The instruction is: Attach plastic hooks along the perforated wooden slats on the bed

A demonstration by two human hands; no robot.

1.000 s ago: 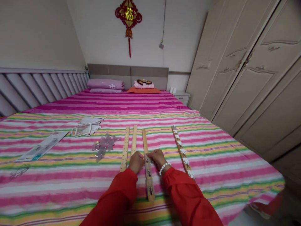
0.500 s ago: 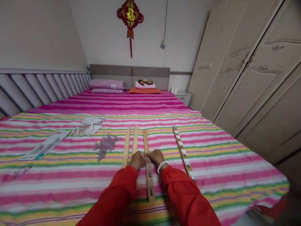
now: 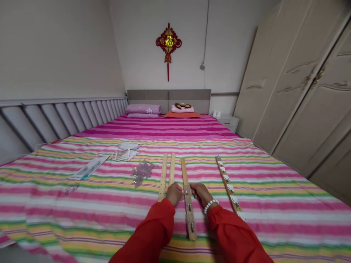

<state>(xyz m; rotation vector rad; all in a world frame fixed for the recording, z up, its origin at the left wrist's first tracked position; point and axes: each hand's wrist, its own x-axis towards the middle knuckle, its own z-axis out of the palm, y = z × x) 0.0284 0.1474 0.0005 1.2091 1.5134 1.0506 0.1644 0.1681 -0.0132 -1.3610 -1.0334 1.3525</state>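
Observation:
A narrow wooden strip (image 3: 184, 176) lies lengthwise on the striped bedspread, with several clear adhesive hooks (image 3: 189, 207) fixed along its near half. My left hand (image 3: 174, 194) is curled closed just left of the strip, near the topmost hook. On the other side, my right hand (image 3: 201, 193), a white bead bracelet at its wrist, has thumb and fingers pinched together beside the strip. What either hand holds, if anything, is too small to make out. Two more wooden strips, one perforated (image 3: 162, 179) and one plain (image 3: 172, 168), lie to the left, partly covered by my left hand and sleeve.
A pile of clear hooks (image 3: 143, 171) lies left of the strips. Beyond it are white packets (image 3: 126, 151) and a long flat package (image 3: 90, 167). At right, another wooden strip carries white hooks (image 3: 230, 187). A slatted rail (image 3: 82, 111) borders the bed's left side.
My hands have drawn apart from the hook between them to either side of the strip, leaving the hook in plain sight. The whole view has shifted as my head moved.

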